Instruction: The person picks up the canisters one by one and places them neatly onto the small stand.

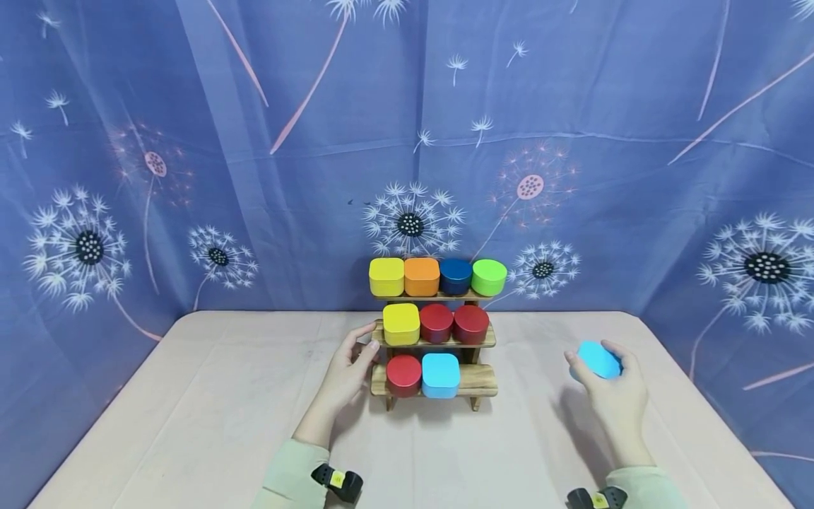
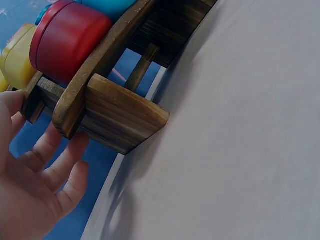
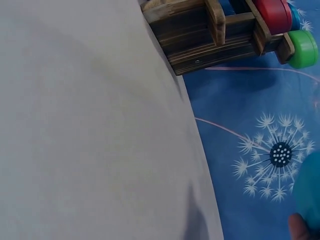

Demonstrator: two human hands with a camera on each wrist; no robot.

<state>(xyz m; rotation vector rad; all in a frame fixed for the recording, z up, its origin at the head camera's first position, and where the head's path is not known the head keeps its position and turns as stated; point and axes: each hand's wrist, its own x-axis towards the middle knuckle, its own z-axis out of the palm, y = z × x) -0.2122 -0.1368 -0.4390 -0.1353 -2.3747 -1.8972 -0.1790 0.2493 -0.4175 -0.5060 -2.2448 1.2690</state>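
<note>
My left hand [image 1: 346, 367] holds the left end of the wooden stand [image 1: 478, 380], thumb and forefinger at its middle shelf. The left wrist view shows the other fingers [image 2: 65, 170] loosely bent beside the lower shelf's end. Well right of the stand, my right hand [image 1: 617, 396] grips a light blue tin [image 1: 598, 359] above the table, thumb on one side and fingers on the other. On the bottom shelf sit a round red tin [image 1: 403, 375] and a square light blue tin [image 1: 441, 375], with bare wood to their right.
The middle shelf bears a yellow tin [image 1: 401, 324] and two red tins [image 1: 436, 323]. Along the top stand yellow [image 1: 386, 276], orange [image 1: 422, 276], dark blue [image 1: 456, 276] and green [image 1: 489, 277] tins. A dandelion-print curtain [image 1: 305, 212] hangs behind the pale table [image 1: 210, 410].
</note>
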